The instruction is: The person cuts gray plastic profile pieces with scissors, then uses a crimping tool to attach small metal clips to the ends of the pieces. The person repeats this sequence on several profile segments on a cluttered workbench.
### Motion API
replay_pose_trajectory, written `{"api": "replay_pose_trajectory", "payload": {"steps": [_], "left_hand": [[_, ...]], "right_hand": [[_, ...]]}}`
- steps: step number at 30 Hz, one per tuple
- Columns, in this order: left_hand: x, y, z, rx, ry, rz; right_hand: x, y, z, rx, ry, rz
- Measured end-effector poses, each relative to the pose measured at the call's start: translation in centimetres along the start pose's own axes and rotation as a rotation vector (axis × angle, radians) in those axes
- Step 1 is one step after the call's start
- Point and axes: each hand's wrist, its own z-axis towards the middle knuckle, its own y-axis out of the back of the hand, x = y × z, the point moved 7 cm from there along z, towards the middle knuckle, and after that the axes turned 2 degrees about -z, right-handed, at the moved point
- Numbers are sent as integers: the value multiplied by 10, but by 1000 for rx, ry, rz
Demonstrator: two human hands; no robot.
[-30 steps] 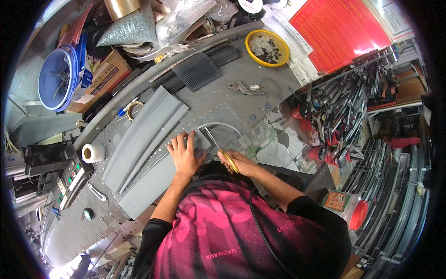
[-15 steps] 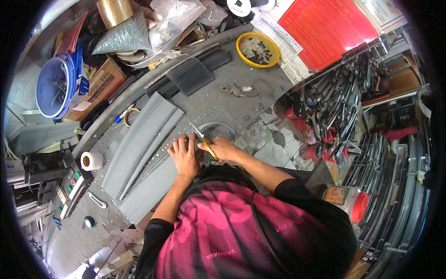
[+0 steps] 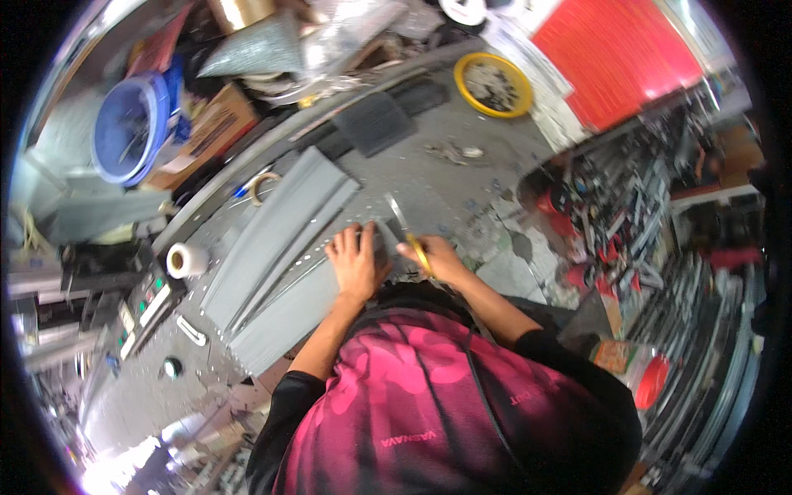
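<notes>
Scissors with yellow handles [image 3: 421, 257] are held in my right hand [image 3: 441, 259], their metal blade pointing away from me over the bench. They are apart from the grey material. My left hand [image 3: 355, 262] lies on the right end of a flat grey strip [image 3: 285, 318], fingers spread on top and the thumb side hidden. A grey end piece [image 3: 384, 241] shows just beside its fingers. Longer ribbed grey strips [image 3: 280, 231] lie beyond my left hand, side by side. The picture is blurred by motion.
Around the bench lie a tape ring [image 3: 264, 188], a white roll [image 3: 186, 260], a cutter knife [image 3: 191, 331], pliers [image 3: 452, 152] and a dark ribbed sheet [image 3: 375, 124]. A yellow bowl [image 3: 528, 92] stands far right, a blue bucket [image 3: 99, 140] far left. Metal strips [image 3: 701, 346] crowd the right.
The view has shifted, so the bench sits further right and higher. My right hand and the scissors have drawn away from my left hand. The thin curved strip near the blade no longer shows.
</notes>
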Motion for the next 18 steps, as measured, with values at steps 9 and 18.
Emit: {"api": "replay_pose_trajectory", "payload": {"steps": [9, 18], "left_hand": [[17, 2, 5, 189, 149, -20], [13, 17, 3, 126, 115, -87]], "right_hand": [[-24, 14, 7, -118, -83, 745], [13, 30, 17, -220, 199, -176]]}}
